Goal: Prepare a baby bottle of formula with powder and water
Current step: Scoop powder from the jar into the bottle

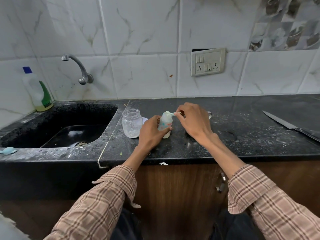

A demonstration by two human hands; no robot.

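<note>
A small clear baby bottle [165,124] with red print stands upright on the black counter, its top open. My left hand [152,131] is wrapped around its body. My right hand [192,121] pinches the handle of a pale scoop [168,114], which is tipped over the bottle's mouth with white powder in it. Just left of the bottle stands an open clear jar [131,125] with a little white powder at its bottom. A white lid [145,120] lies behind, between jar and bottle.
A black sink [69,129] with a wall tap [78,66] is at the left, a dish-soap bottle [39,90] at its back corner. A pale blue bottle part [8,150] lies on the sink's front rim. A large knife [290,126] lies at the right. Powder dusts the counter [242,135].
</note>
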